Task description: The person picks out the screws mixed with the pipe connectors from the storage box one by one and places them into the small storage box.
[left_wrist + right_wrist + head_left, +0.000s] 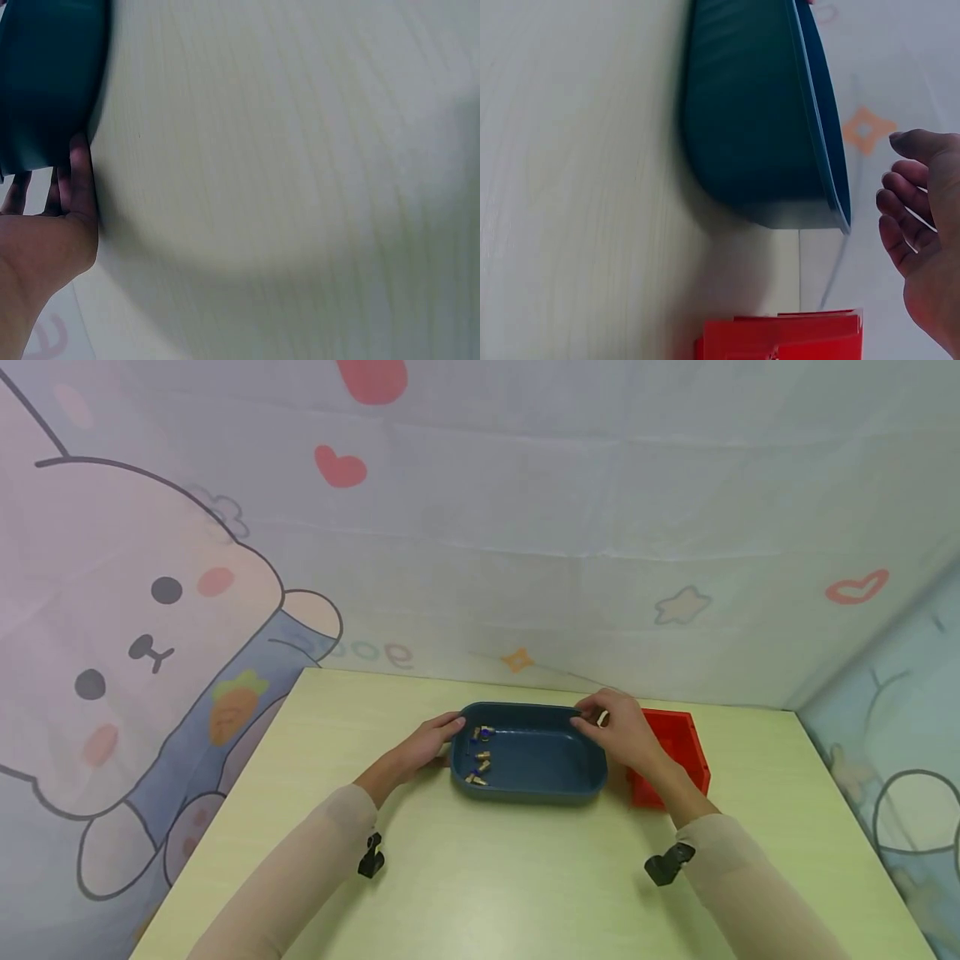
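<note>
A dark blue-green oblong tray (528,795) stands on the table in the head view. Several small brass-coloured pieces (482,757), some with blue parts, lie at its left end; they look like fittings, too small to tell exactly. My left hand (420,749) holds the tray's left end, some fingers near the rim and others against its lower side, as the left wrist view also shows. Above the far right corner is my right hand (618,727), its fingers loosely bent. In the right wrist view that hand (930,202) is apart from the tray's rim, with nothing seen in it.
A red plastic bin (684,743) stands just right of the tray, partly behind the right forearm. The pale wood-grain table (510,877) runs back to a printed cloth (487,568) with hearts and a cartoon animal. Each wrist carries a black camera mount (670,864).
</note>
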The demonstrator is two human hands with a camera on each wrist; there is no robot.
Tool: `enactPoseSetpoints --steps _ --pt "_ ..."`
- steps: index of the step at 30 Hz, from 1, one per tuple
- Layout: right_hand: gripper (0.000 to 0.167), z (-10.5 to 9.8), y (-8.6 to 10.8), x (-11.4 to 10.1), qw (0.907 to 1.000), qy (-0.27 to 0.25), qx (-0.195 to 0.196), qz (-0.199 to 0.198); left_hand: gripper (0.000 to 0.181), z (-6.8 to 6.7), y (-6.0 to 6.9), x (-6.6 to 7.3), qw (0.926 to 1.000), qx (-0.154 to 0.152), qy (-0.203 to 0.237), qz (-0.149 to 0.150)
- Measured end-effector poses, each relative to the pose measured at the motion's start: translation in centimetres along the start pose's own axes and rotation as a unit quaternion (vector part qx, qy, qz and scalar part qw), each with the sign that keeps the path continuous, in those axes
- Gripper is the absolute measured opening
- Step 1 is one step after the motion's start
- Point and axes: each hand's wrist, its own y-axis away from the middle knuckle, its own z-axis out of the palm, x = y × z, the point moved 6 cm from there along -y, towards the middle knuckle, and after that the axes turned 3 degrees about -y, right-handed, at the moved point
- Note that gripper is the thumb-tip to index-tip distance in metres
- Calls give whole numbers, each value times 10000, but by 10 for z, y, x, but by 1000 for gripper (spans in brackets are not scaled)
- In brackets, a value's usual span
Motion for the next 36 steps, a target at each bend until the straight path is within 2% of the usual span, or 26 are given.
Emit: enactPoseSetpoints --steps 6,14,23,36 --pt "24 6 -1 -8 9999 -136 8 65 65 1 -1 -1 10000 -7 48 -22" --pt "30 23 -4 -13 9991 -391 -114 111 65 -1 1 2 10000 44 56 -21" --pt "31 46 -11 -17 9985 -504 -224 -5 65 0 0 1 10000 19 44 34" --pt "29 79 -19 -37 9981 -512 -184 -279 66 1 -1 0 10000 30 47 28"
